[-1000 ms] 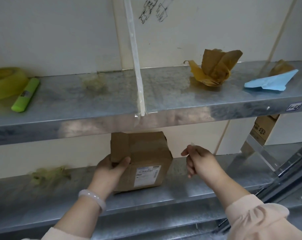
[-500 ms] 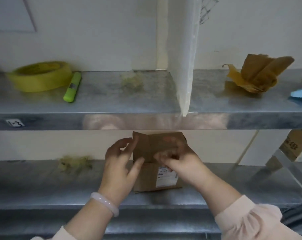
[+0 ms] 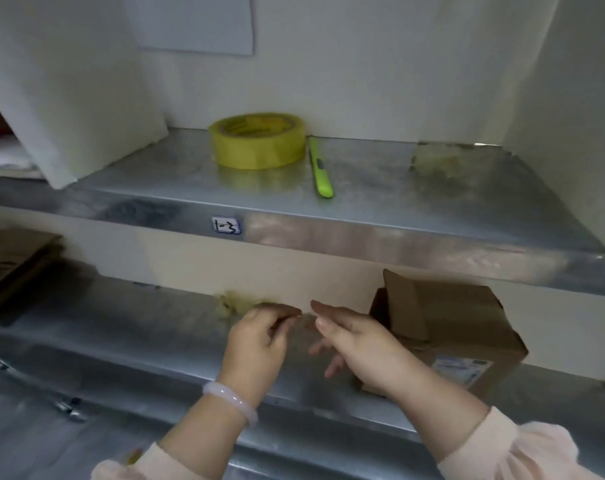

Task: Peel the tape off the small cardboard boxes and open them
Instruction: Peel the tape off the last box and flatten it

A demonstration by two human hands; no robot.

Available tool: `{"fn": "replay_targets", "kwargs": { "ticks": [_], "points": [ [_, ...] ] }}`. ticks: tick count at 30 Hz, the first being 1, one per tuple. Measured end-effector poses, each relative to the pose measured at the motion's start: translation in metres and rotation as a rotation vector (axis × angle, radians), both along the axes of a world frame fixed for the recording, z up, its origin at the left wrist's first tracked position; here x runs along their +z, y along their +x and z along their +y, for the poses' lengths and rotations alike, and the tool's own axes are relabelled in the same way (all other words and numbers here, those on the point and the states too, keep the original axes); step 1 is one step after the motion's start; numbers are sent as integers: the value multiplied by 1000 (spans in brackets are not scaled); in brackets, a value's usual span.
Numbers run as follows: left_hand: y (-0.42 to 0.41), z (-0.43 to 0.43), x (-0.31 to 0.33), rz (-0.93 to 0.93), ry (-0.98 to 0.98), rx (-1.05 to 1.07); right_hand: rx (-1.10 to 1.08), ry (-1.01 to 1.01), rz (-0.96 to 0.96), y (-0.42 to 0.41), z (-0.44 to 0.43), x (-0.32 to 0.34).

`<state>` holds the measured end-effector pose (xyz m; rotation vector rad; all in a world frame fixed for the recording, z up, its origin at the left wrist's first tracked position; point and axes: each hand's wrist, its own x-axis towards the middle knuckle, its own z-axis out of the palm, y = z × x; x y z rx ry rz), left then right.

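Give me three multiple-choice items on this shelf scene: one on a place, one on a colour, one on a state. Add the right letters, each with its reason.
1. Where does the roll of tape lie?
A. on the upper shelf
B. on the lower shelf
C. on the cardboard box

2. What colour is the cutter beside the roll?
A. red
B. bright green
C. black

3. How is the cardboard box now?
A. sealed flat
B. crushed
C. one flap raised

Answers: 1 A, it rests on the upper shelf that bears the label. 2 B, its body is bright green. 3 C, a flap stands up at its left top edge, behind the right hand; the left hand is off it.
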<state>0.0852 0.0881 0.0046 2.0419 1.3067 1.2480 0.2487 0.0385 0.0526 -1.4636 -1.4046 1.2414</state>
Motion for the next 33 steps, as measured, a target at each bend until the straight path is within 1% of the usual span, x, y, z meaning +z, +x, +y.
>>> {"fn": "replay_targets", "kwargs": {
  "ticks": [2,3,5,7,9,11,15,17,19,22,23,25,26,27,28,30,33],
  "points": [
    [-23,18,-16,-101,-259,119,-7,28,-54,-7,4,-6],
    [-33,27,-22,-136,-355,165,-33,61,-83,-9,5,-6],
    [-53,49,-36,-172,-489,249,-116,145,-102,-9,6,-8],
    [-68,71,-47,-180,-562,282,-207,256,-138,-6,4,-9],
    [-75,92,-58,-56,-584,293,-304,373,-247,-2,0,-9],
    [-76,108,-65,78,-596,305,-369,442,-320,3,-5,-8],
    [-63,126,-67,364,-587,243,-459,481,-411,26,-23,-9],
    [-52,123,-63,437,-555,189,-532,482,-451,44,-31,-13],
    [-49,122,-65,433,-543,215,-613,497,-496,64,-38,-19],
    [-52,131,-75,480,-632,274,-705,529,-618,91,-47,-23],
    [-51,131,-75,492,-624,282,-728,554,-656,100,-49,-24],
    [-52,130,-80,414,-631,311,-751,571,-700,116,-53,-26],
    [-52,130,-82,374,-626,321,-747,571,-728,124,-55,-29],
    [-52,130,-85,368,-620,303,-735,559,-773,131,-56,-32],
    [-54,131,-90,396,-637,272,-724,539,-829,137,-57,-35],
    [-58,141,-110,386,-685,218,-710,504,-940,148,-59,-41],
    [-52,137,-113,400,-707,235,-593,465,-1072,154,-55,-50]
  ]
}}
